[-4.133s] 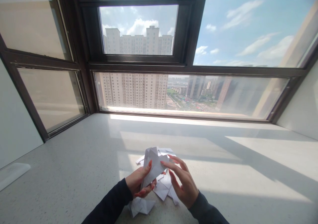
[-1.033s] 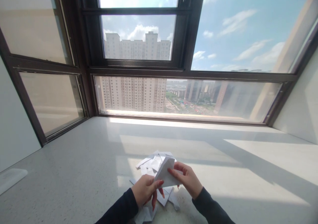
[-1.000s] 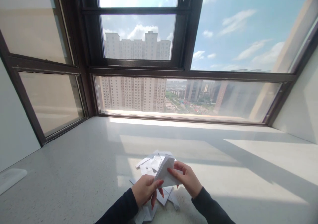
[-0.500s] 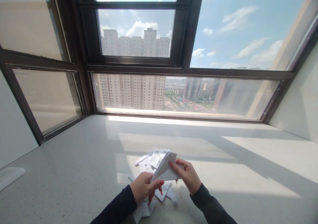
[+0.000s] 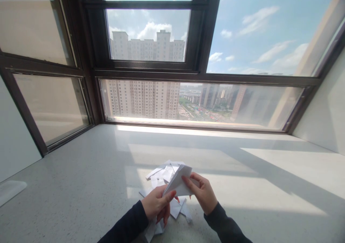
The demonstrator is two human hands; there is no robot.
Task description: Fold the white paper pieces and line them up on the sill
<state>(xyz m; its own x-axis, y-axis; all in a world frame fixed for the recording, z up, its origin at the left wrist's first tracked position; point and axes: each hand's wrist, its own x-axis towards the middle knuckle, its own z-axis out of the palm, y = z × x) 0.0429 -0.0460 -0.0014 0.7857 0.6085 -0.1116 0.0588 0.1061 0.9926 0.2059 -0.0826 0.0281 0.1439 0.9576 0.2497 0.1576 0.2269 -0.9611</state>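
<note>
A folded piece of white paper [image 5: 178,184] is held up between my two hands, tilted, with its pointed top toward the window. My left hand [image 5: 158,202] pinches its lower left edge, thumb on the near face. On the right side, my right hand [image 5: 201,191] is closed on the paper, with the thumb pressed flat on the near face and the fingers behind. Several other folded white papers [image 5: 157,173] lie in a loose pile beneath and behind the hands, partly hidden by them.
The pale speckled sill [image 5: 81,185] spreads around the pile, striped with sunlight and shadow. A white translucent object [image 5: 12,191] lies at the far left edge. Dark window frames [image 5: 151,76] rise behind, with tall buildings outside.
My right thumb has slid slightly left across the paper. My left thumb has shifted up onto its lower edge, and the left fingers have curled a little. The pile has not moved.
</note>
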